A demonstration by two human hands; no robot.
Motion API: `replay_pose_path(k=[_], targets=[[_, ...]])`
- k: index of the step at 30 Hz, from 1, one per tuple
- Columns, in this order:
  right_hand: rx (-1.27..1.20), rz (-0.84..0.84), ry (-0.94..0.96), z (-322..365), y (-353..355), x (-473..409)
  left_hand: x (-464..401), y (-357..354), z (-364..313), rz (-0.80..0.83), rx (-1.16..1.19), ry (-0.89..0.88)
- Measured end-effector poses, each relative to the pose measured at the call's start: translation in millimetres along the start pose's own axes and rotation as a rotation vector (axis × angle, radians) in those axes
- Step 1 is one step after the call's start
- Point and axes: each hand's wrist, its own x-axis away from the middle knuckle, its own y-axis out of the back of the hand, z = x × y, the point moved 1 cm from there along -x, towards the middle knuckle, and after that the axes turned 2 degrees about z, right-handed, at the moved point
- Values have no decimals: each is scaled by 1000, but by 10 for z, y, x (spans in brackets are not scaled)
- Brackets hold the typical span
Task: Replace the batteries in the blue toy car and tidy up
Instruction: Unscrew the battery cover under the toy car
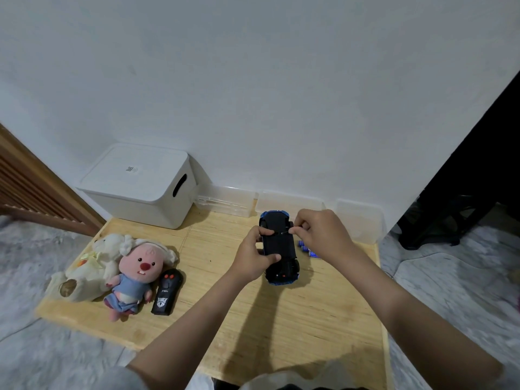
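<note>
The blue toy car (280, 249) lies upside down on the wooden table (213, 305), its black underside facing up. My left hand (253, 257) grips the car's left side, thumb across the underside. My right hand (318, 232) pinches a thin small screwdriver (284, 233) whose tip touches the underside near the far end. Several blue batteries (309, 248) lie on the table just right of the car, partly hidden by my right hand.
A black remote control (167, 291) lies left of centre beside a pink plush toy (135, 277) and a cream plush toy (90, 266). A white lidded storage box (140, 184) and clear plastic containers (225, 202) stand along the back wall.
</note>
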Motion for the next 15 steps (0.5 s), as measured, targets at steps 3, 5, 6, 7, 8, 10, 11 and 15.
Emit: replay_pose_path(k=[3,5,6,7,8,10,11,15], targets=[[-158,-44,-91,30,6,-17,9,-13,-14,-6,21,-11],[-251,-74,-130,47,18,-26,17,-20,-28,-8,34,-23],[-290,-91,-139,43,17,-29,18,-21,-32,-11,45,-26],[-316,-101,-142,32,15,-29,16,-18,-39,-17,56,-25],[-330,-101,-141,20,14,-23,12,-12,-46,-25,64,-22],[-333,-89,-134,-1,6,-16,-1,5,-57,-40,70,-17],[-318,-78,-124,-11,3,-22,-8,13,-60,-43,71,-14],[-216,-112,-72,17,19,-37,-15,18,-55,-29,67,-18]])
